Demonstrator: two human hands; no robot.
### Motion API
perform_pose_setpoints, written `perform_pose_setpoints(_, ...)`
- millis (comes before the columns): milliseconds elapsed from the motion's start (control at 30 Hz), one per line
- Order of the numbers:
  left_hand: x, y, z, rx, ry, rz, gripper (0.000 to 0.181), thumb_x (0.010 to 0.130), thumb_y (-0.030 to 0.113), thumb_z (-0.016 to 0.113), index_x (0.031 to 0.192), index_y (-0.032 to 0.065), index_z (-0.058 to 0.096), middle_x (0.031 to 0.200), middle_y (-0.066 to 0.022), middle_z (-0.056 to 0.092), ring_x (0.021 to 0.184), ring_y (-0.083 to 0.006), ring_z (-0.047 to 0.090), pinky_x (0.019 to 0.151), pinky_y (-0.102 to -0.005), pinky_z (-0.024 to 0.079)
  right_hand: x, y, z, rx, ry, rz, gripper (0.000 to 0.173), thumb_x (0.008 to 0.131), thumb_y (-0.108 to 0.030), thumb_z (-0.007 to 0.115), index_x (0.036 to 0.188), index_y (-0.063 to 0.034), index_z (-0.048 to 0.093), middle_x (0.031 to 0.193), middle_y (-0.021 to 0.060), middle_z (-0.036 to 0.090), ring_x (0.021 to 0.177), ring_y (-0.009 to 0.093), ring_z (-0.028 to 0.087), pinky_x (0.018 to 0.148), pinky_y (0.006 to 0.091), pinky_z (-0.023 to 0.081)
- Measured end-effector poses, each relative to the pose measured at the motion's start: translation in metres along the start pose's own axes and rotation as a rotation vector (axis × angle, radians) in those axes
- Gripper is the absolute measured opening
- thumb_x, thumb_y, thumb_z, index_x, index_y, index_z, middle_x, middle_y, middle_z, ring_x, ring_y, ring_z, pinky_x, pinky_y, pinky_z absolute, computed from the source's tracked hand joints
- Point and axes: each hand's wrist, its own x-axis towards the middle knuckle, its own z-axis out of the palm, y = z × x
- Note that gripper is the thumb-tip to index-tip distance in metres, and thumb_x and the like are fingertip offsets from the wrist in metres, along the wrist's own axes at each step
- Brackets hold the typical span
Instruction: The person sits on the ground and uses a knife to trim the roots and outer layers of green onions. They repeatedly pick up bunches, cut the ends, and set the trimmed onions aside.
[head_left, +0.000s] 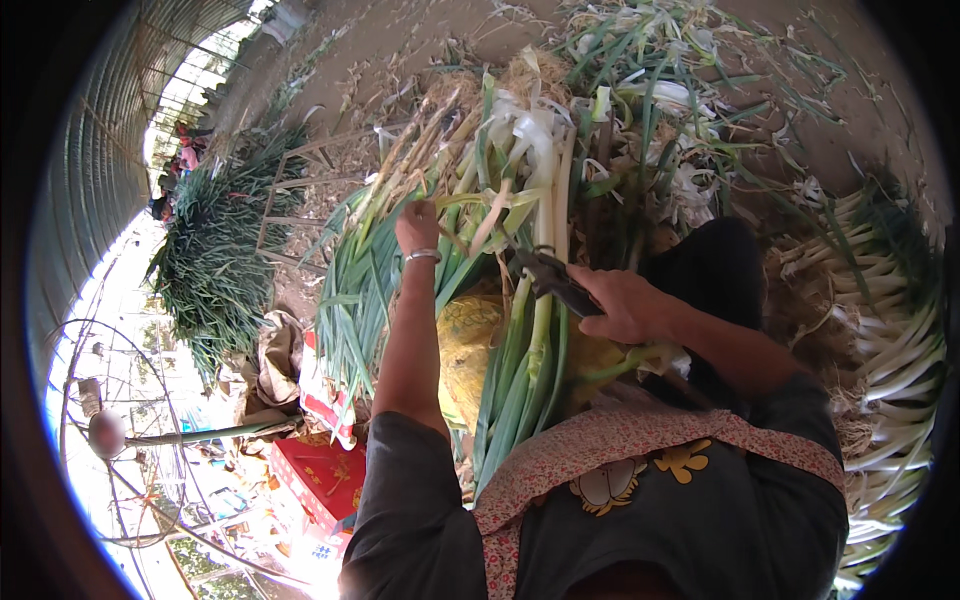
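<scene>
Long green onions (551, 172) lie in a bundle before me, roots away from me and green leaves towards me. My left hand (417, 225), with a bracelet at the wrist, is closed on a pale green onion leaf (457, 199) that stretches right towards the white stalks. My right hand (619, 304) grips a dark hand tool (555, 276), seemingly pruning shears, over the stalks; whether its jaws are apart I cannot tell. Beneath the leaves shows a yellow woven sack (469, 352). More onions with brownish outer leaves (420, 142) lie beyond my left hand.
Peeled green onions (892, 375) are stacked at the right. A heap of leafy onions (217, 255) lies at the left, near a wooden frame (296, 180). A red box (319, 480) stands lower left. Trimmed leaves and skins (675, 97) litter the ground. People are far off at upper left.
</scene>
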Motion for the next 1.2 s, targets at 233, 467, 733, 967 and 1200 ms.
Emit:
perform_pose_setpoints(233,-0.029,-0.071,0.061,0.351,-0.255,-0.169,0.043,0.072,0.03,0.061,0.113,0.0148,0.057,0.101,-0.0189,0.063,0.094,-0.0366,0.059,0.081,-0.0447,0.047,0.08,0.05,-0.021,-0.276,0.585,0.072,0.046,0.073,-0.019,0.058,0.111,0.0,0.042,0.072,0.0141,0.056,0.06,0.026,0.059,0.058,0.0373,0.05)
perform_pose_setpoints(467,0.01,-0.077,0.037,0.198,-0.613,-0.191,0.05,0.054,0.025,0.071,0.099,0.0051,0.061,0.093,-0.0149,0.065,0.089,-0.0319,0.061,0.078,-0.0385,0.047,0.069,0.004,0.027,0.074,-0.041,0.008,0.066,0.071,-0.025,0.061,0.123,0.0068,0.035,0.074,0.0131,0.055,0.063,0.027,0.058,0.062,0.0365,0.051)
perform_pose_setpoints(733,-0.045,0.034,-0.026,0.239,-0.729,-0.132,0.05,0.061,0.029,0.066,0.1,0.0051,0.046,0.094,-0.0214,0.06,0.088,-0.0386,0.058,0.074,-0.0443,0.046,0.056,-0.011,0.008,0.279,-0.031,0.179,0.066,0.071,-0.021,0.06,0.125,0.0084,0.035,0.078,0.0186,0.057,0.069,0.03,0.061,0.065,0.0378,0.047)
perform_pose_setpoints(967,-0.115,0.043,-0.006,0.085,-0.439,-0.136,0.045,0.07,0.039,0.067,0.096,0.007,0.051,0.088,-0.015,0.055,0.084,-0.0334,0.056,0.071,-0.043,0.045,0.052,0.003,0.016,0.148,0.036,0.236,0.064,0.071,-0.022,0.062,0.123,0.0062,0.037,0.091,0.0276,0.057,0.085,0.039,0.059,0.073,0.0415,0.045)
perform_pose_setpoints(1200,-0.127,0.03,0.02,0.03,-0.245,-0.067,0.026,0.08,0.022,0.058,0.102,0.0086,0.058,0.091,-0.0158,0.06,0.088,-0.0326,0.057,0.074,-0.0411,0.046,0.118,0.053,0.01,-0.076,0.12,0.312,0.064,0.072,-0.028,0.06,0.121,0.0062,0.037,0.094,0.0271,0.058,0.086,0.041,0.057,0.075,0.0452,0.045)
